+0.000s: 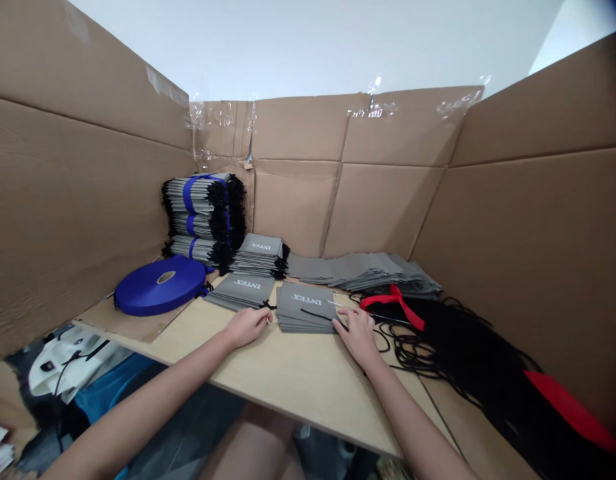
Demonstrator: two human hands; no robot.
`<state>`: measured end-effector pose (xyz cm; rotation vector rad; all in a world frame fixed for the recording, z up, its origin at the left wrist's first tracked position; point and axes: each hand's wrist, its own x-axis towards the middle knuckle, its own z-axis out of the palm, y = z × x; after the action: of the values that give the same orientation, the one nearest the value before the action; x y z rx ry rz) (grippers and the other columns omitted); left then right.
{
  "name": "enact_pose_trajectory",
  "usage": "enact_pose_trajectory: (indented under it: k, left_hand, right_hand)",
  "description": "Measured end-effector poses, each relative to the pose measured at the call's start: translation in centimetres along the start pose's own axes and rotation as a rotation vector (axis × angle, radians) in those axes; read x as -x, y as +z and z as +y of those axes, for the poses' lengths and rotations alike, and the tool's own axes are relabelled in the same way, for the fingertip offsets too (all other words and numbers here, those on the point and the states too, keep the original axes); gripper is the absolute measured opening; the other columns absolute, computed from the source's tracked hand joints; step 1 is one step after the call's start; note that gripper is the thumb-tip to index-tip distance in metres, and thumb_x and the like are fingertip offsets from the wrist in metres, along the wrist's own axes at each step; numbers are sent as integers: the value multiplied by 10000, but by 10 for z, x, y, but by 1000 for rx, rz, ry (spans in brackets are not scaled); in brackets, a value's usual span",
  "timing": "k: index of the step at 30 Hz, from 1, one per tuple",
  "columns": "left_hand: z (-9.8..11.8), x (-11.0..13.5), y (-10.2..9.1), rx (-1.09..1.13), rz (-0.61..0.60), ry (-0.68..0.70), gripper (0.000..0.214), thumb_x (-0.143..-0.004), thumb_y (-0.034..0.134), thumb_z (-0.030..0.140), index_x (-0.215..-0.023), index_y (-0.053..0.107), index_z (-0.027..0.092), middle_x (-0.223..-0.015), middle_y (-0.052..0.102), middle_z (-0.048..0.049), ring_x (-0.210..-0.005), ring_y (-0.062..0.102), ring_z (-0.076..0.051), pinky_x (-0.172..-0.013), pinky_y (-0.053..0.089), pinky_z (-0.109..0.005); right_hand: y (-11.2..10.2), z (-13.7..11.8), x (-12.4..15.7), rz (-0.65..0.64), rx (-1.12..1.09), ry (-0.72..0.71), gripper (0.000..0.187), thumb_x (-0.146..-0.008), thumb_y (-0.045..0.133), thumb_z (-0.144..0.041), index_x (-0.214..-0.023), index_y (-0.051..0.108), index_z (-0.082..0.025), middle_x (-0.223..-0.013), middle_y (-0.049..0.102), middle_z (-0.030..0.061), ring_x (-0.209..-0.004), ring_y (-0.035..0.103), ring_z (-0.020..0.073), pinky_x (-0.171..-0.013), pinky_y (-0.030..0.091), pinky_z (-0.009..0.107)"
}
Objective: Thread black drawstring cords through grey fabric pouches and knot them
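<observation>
On the board lies a stack of flat grey pouches (304,308) printed INTEX, upside down from my view. A black cord end (315,315) crosses the top pouch toward my right hand (358,330). My right hand is closed around a thin metal rod (395,319), its pale tip over the pouch and its other end pointing right. My left hand (247,327) rests left of the stack, fingers curled together; what they hold, if anything, is hidden. Just above its fingertips, a black knotted cord (269,305) hangs from another pouch pile (245,291).
Behind stand a corded pouch pile (261,247) and bundles tied with blue ribbon (201,217). A blue ribbon roll (161,287) lies left. Flat grey pieces (358,270) lie behind. A black cord bundle (453,340) with red ties lies right. Cardboard walls (298,133) enclose the board.
</observation>
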<state>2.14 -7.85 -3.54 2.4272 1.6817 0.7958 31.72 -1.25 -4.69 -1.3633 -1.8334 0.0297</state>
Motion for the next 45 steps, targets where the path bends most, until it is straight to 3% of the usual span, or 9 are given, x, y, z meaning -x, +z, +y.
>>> enact_pose_trajectory:
  k: [6, 11, 15, 19, 24, 30, 36, 41, 45]
  left_hand:
    - [17, 11, 2, -106, 43, 92, 232, -867, 378, 202, -958, 591, 222, -698, 634, -11, -679, 600, -170, -654, 407, -235]
    - [36, 15, -2, -148, 125, 195, 272, -891, 323, 167, -1001, 572, 162, -900, 626, -92, -918, 546, -212, -845, 401, -335]
    - [60, 15, 3, -41, 50, 331, 267, -896, 337, 185, -972, 592, 177, -979, 594, -89, -980, 484, -222, -888, 371, -371]
    - [90, 6, 23, 488, -89, 187, 345, -913, 351, 366, -1136, 558, 204, -1103, 572, -85, -1044, 467, -213, -892, 372, -344]
    - [113, -19, 38, 1389, -129, -341, 495, -852, 386, 550, -1085, 573, 155, -1043, 587, -104, -801, 547, -174, -517, 375, -211]
    - [96, -32, 23, 1649, -2, -535, 257, -857, 497, 369, -729, 519, 147, -647, 564, 2, -550, 540, -103, -523, 388, -205]
    - [66, -46, -9, 1630, 65, -375, 307, -896, 458, 330, -632, 388, 190, -371, 207, 105, -446, 463, -100, -661, 465, -241]
    - [31, -43, -24, 1435, 20, -255, 348, -896, 423, 406, -631, 389, 183, -420, 180, 121, -353, 210, -54, -531, 422, -221]
    - [7, -33, -22, 1189, -51, -164, 346, -793, 569, 444, -616, 473, 162, -436, 308, 85, -403, 295, -74, -458, 326, -200]
  right_hand:
    - [7, 9, 3, -6, 48, -56, 165, -779, 517, -308, -651, 558, -213, -843, 559, 82, -919, 469, 268, -830, 344, 405]
    - [-3, -1, -1, 47, -28, -112, 226, -864, 404, -342, -730, 535, -215, -812, 577, 66, -797, 518, 223, -734, 397, 338]
    - [-12, -18, 0, 76, -116, -197, 217, -888, 394, -375, -785, 503, -218, -732, 598, 20, -651, 557, 174, -614, 425, 267]
    - [-21, -35, 10, 103, -147, -328, 208, -904, 396, -355, -802, 508, -212, -696, 612, 13, -608, 579, 151, -574, 439, 232]
    - [-24, -53, 27, 32, -133, -482, 145, -886, 467, -310, -867, 573, -214, -658, 651, 3, -555, 596, 137, -555, 440, 220]
    - [-15, -62, 30, -46, -105, -560, 150, -884, 473, -254, -910, 617, -222, -786, 705, 24, -651, 645, 144, -602, 452, 218]
    - [-10, -63, 30, -74, -16, -610, 190, -908, 445, -263, -1006, 601, -218, -811, 713, 28, -651, 657, 147, -596, 447, 214]
    - [-5, -53, 17, -178, 64, -711, 218, -917, 418, -294, -954, 624, -234, -820, 717, 31, -661, 658, 152, -594, 438, 216]
    - [-2, -46, 4, -271, 109, -777, 265, -921, 389, -284, -825, 628, -223, -659, 678, 17, -549, 610, 134, -520, 391, 207]
